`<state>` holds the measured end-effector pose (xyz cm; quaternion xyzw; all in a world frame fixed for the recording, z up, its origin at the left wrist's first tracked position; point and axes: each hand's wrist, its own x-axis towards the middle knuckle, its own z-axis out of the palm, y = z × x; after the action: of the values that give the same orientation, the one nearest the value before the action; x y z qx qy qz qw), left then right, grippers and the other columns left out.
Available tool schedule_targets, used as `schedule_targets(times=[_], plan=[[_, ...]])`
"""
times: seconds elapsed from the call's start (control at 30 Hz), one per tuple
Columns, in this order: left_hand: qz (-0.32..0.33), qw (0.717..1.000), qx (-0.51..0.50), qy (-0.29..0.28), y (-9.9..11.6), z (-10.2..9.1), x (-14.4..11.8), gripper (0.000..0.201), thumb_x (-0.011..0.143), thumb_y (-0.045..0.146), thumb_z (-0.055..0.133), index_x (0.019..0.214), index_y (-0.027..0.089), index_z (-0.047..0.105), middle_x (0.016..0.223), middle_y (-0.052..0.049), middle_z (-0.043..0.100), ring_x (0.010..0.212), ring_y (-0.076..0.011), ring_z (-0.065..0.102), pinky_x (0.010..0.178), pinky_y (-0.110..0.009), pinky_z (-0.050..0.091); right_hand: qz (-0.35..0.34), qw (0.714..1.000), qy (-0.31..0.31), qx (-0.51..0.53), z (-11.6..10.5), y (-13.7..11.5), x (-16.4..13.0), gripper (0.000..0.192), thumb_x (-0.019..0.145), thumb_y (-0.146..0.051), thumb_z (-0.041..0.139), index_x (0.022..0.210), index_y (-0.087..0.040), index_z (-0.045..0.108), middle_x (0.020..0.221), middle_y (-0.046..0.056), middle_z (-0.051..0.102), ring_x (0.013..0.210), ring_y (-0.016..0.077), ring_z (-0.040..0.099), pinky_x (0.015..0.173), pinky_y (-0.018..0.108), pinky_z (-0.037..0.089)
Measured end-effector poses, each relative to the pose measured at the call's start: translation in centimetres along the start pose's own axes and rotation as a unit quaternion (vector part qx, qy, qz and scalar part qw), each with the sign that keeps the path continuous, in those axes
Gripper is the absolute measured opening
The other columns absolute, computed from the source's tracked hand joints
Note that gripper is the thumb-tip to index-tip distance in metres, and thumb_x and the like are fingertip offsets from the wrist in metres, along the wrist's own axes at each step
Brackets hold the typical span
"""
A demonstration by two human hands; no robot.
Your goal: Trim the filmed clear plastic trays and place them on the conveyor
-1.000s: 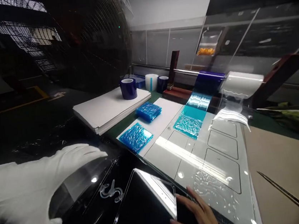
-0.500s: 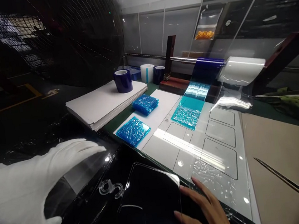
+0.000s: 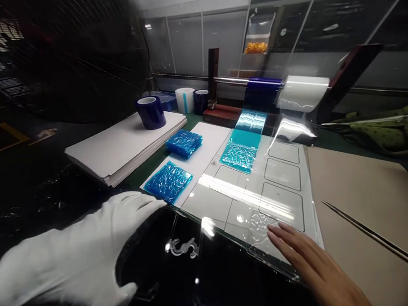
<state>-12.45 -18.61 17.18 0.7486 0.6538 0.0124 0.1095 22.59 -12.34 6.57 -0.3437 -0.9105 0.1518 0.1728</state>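
Clear panel [image 3: 237, 247] now further up under flat bare right hand [image 3: 312, 263] (gloved left hand [image 3: 80, 265] spread alongside)

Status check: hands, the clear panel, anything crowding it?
Left hand, gloved, flat on clear panel. Right hand, bare, flat on its right edge. Blue film square close beyond the left fingertips.

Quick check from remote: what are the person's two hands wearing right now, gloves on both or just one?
Just one. The left hand wears a plain white fabric glove that covers it past the wrist, with no markings visible. The right hand is bare, with no glove, ring or sleeve in view.
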Motion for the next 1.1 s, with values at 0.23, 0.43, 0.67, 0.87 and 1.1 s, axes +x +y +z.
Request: schedule_targets(times=[0.23,0.43,0.67,0.87,1.1], plan=[[0.057,0.995,-0.032,-0.074,1.6,1.3,4.1,0.102,0.054,0.037,0.069,0.146,0.033,0.024,0.139,-0.009,0.043,0.125,-0.0389,0.044,0.094,-0.05,0.051,-0.02,0.997,-0.053,-0.05,-0.8,-0.9,2.9,0.119,0.074,-0.06,0.064,0.151,-0.02,-0.017,0.155,0.018,0.025,0.14,0.0416,0.024,0.109,0.069,0.021],[0.018,0.995,-0.044,-0.083,1.4,1.7,4.1,0.112,0.056,0.04,0.07,0.149,0.035,0.008,0.143,-0.012,0.034,0.127,-0.0391,0.041,0.091,-0.05,0.053,-0.034,0.994,-0.108,-0.013,-1.1,0.0,3.2,0.136,0.063,-0.06,0.075,0.15,-0.019,-0.021,0.154,0.02,0.025,0.138,0.0434,0.027,0.109,0.07,0.019],[0.022,0.988,-0.14,-0.054,1.3,3.7,4.5,0.111,0.053,0.033,0.068,0.147,0.03,0.009,0.153,-0.011,0.023,0.137,-0.0397,0.03,0.106,-0.056,0.04,-0.01,0.996,-0.048,0.069,0.8,0.7,2.8,0.131,0.07,-0.06,0.071,0.149,-0.016,-0.023,0.148,0.026,0.037,0.135,0.0424,0.034,0.107,0.068,0.024],[0.116,0.922,-0.358,0.092,3.1,10.2,6.3,0.104,0.054,0.024,0.055,0.144,0.02,0.003,0.149,-0.016,0.027,0.14,-0.0308,0.028,0.116,-0.051,0.026,0.015,0.992,0.006,0.129,3.0,1.1,2.5,0.127,0.071,-0.059,0.07,0.149,-0.017,-0.02,0.144,0.026,0.042,0.132,0.0412,0.041,0.104,0.068,0.027],[0.101,0.989,-0.103,-0.025,3.5,3.7,7.4,0.107,0.05,0.036,0.07,0.144,0.03,0.02,0.139,-0.011,0.037,0.121,-0.0359,0.044,0.095,-0.052,0.047,-0.005,0.999,-0.01,-0.047,-3.3,2.4,2.0,0.132,0.063,-0.054,0.075,0.151,-0.019,-0.017,0.14,0.021,0.049,0.127,0.0454,0.045,0.107,0.073,0.018]])
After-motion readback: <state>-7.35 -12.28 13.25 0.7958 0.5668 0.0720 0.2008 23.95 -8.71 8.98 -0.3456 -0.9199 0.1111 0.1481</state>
